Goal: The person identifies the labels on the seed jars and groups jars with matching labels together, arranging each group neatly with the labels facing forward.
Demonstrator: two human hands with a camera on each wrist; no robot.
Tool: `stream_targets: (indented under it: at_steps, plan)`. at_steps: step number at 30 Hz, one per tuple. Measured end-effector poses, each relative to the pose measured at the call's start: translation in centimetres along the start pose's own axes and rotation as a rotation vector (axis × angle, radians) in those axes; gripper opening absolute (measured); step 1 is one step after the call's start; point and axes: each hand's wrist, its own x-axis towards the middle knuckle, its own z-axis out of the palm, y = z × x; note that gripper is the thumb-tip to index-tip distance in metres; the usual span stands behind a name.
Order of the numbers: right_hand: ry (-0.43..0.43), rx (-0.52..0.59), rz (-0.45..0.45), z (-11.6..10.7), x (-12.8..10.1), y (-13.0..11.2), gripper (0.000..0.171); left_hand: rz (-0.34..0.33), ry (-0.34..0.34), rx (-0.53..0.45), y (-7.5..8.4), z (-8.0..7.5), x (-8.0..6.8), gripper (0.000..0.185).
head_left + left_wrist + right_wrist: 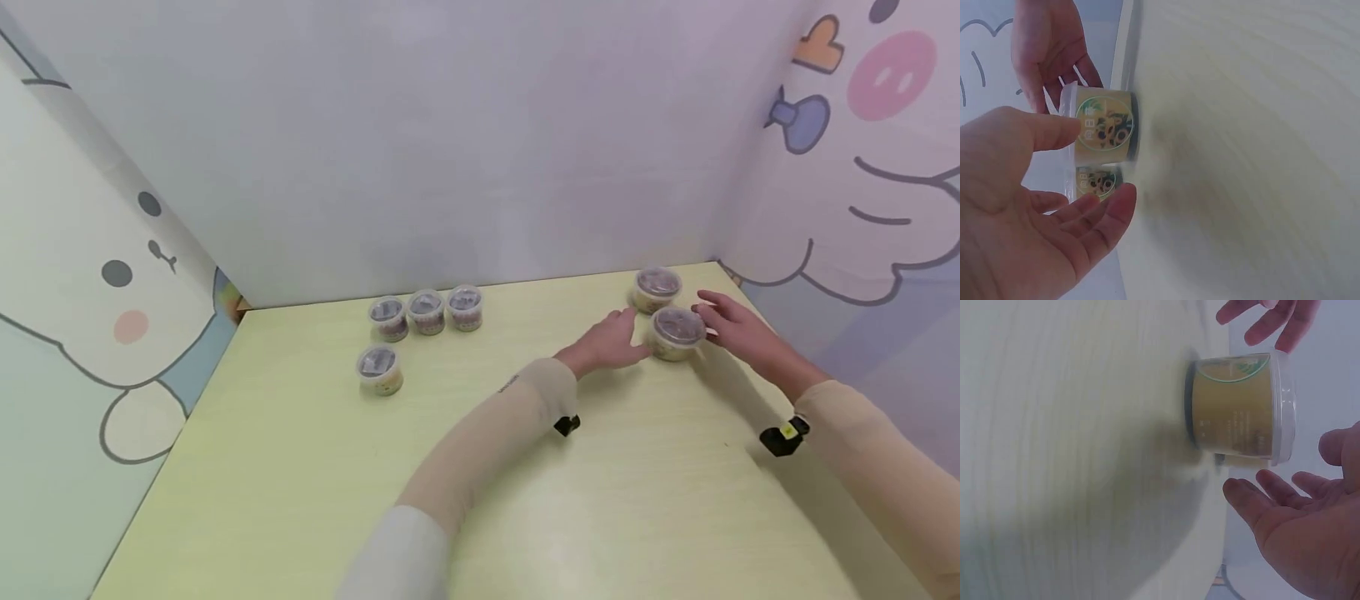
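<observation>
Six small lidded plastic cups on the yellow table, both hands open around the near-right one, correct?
Nearly: the cups number seven. The head view shows four small lidded plastic cups at left, two at right; the left wrist view shows a third there behind the near-right cup. Left hand and right hand flank it, open.

The far cup [657, 288] crowds the near cup [677, 332] from behind; its flanks stand free.

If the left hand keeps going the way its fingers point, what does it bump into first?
Most likely the nearer snack cup. The left hand is open with its fingertips just beside that cup; the right hand waits on the cup's other side. Whether they touch already is unclear.
</observation>
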Motion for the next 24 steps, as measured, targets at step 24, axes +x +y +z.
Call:
stream_targets:
  at_steps: [24]
  plan:
    - [-0.026, 0.402, 0.137, 0.8, 0.3, 2.0, 0.071, -0.005, 0.191, -0.24, 2.0, 3.5, 0.9, 0.059]
